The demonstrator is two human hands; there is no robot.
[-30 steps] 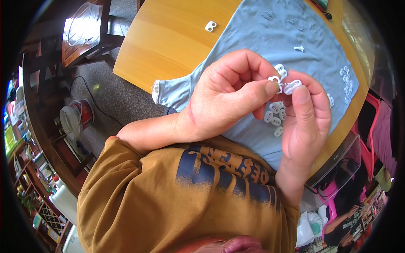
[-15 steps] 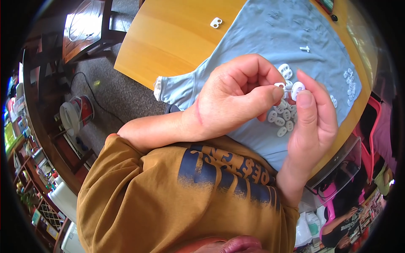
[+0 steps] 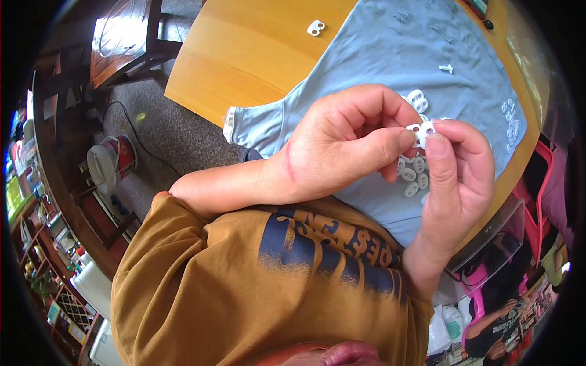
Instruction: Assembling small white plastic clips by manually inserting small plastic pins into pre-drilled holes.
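Observation:
My left hand (image 3: 342, 146) and my right hand (image 3: 455, 177) meet over a light blue cloth (image 3: 378, 67) spread on a wooden table (image 3: 256, 55). Between the fingertips of both hands is a small white plastic piece (image 3: 421, 129) with holes. Just below it, several more white pieces (image 3: 415, 174) lie in a heap on the cloth. Another white piece (image 3: 417, 100) lies just above my fingers.
One white piece (image 3: 315, 27) lies alone on the bare wood. A small white peg (image 3: 447, 68) and a cluster of white bits (image 3: 510, 119) sit on the cloth's far side. A dark wooden chair (image 3: 122, 43) and a red-and-white container (image 3: 110, 161) stand on the floor to the left.
Both hands stay together on the white piece; my fingers have shifted slightly around it, and the view has drifted a little.

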